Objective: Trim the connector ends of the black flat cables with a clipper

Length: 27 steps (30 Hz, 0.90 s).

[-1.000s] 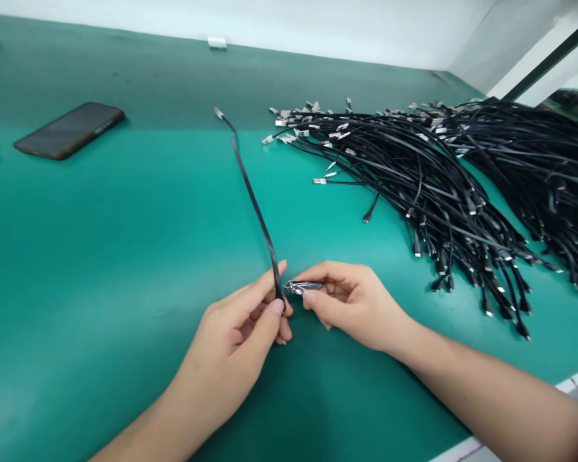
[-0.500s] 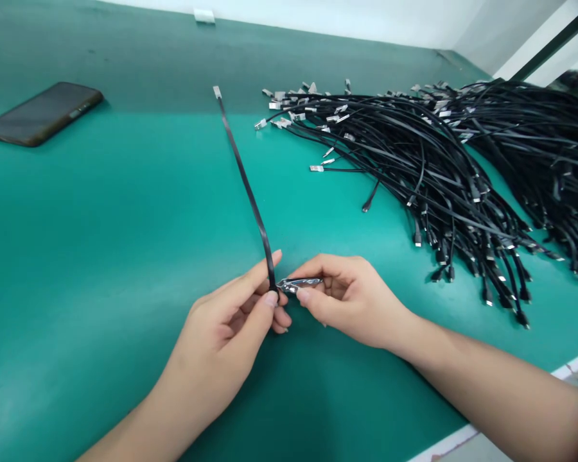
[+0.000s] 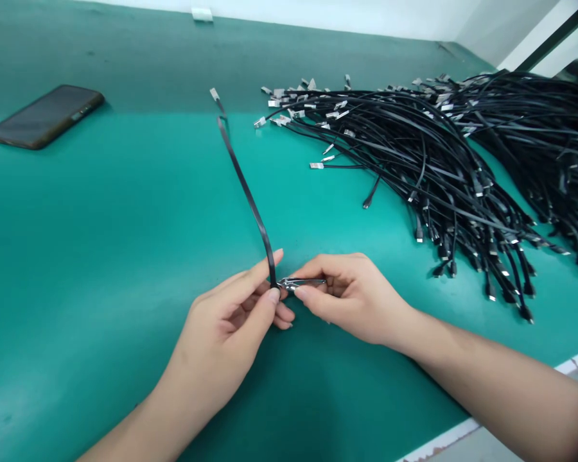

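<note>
Between thumb and fingers, my left hand (image 3: 236, 314) pinches one end of a flat black USB cable (image 3: 246, 191). The cable runs away from me over the green table, bends near its far part and ends in a silver USB plug (image 3: 214, 94). My right hand (image 3: 351, 295) grips a shiny metal nail clipper (image 3: 303, 283) between thumb and forefinger. The clipper's jaws touch or nearly touch the cable end at my left thumb. My left fingers hide the cable's near connector, so I cannot tell what the jaws are on.
A large pile of black USB cables (image 3: 414, 147) spreads across the right, silver plugs at the back, small connectors toward me. A second bundle (image 3: 549, 135) lies beyond it. A dark phone (image 3: 45, 115) rests at the far left. The table edge (image 3: 443, 443) runs along the lower right.
The cable's far part has kinked and its plug has tilted. The clipper has turned slightly in my right hand; its lever looks narrower. Both hands stay almost in place.
</note>
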### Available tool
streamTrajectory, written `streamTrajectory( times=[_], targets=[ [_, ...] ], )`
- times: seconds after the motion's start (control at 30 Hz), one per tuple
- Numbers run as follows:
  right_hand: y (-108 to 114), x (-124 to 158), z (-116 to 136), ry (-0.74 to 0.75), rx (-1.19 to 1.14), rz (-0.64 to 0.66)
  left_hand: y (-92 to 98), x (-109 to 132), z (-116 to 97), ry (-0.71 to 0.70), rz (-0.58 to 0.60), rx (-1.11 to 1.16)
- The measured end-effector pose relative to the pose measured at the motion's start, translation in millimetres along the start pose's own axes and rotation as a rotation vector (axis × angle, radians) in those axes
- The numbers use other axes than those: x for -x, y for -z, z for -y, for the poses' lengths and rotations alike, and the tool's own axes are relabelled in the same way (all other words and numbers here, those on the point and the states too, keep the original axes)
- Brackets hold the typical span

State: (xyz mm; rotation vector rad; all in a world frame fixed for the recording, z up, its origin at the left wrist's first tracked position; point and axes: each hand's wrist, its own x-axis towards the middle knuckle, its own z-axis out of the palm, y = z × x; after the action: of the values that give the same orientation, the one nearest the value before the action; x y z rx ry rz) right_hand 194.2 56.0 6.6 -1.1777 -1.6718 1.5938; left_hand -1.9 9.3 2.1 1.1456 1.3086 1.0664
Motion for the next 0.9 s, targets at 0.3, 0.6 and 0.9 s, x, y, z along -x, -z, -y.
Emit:
streamTrajectory(
  times=[0.3,0.6,0.9],
  targets=[
    [6.5,-8.0,5.0,-0.07,-0.25,-0.058,-1.6,3.0,-0.8,-0.011,-0.021,-0.018],
    [6.0,-13.0,5.4,-0.099,-0.341,-0.067,0.2,0.9,1.4,0.041,-0.013,0.002],
    [-6.4,-21.1,-7.9,-0.058,-0.317,-0.044,3.4,-2.3,3.0,0.097,-0.228,0.186]
  ],
)
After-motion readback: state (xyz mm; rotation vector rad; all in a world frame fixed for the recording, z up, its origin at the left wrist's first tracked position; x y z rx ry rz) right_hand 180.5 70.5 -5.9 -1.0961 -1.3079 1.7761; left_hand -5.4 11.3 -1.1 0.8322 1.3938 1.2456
